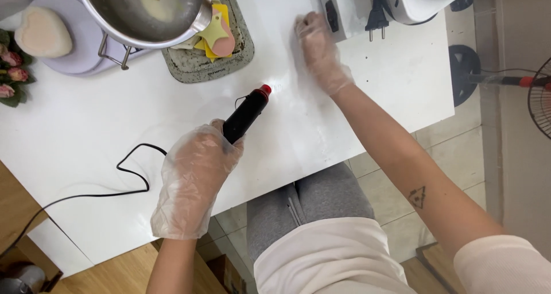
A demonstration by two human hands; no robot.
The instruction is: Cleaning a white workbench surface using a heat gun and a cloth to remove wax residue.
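Note:
My left hand (195, 167), in a clear plastic glove, grips a black heat tool (248, 111) with a red tip that points toward a clear plastic sheet (298, 107) lying flat on the white table (86, 127). A black cord (123, 173) trails from the tool to the left. My right hand (318, 50), also gloved, presses flat on the far end of the sheet, beside a white appliance (356, 4).
A steel bowl (146, 10) on a stand sits at the back, over a speckled tray (195, 64) with yellow and pink pieces. A heart-shaped pale block (41, 34) rests on a lilac plate, with flowers (11, 70) at the left edge. A fan (539, 96) stands at the right.

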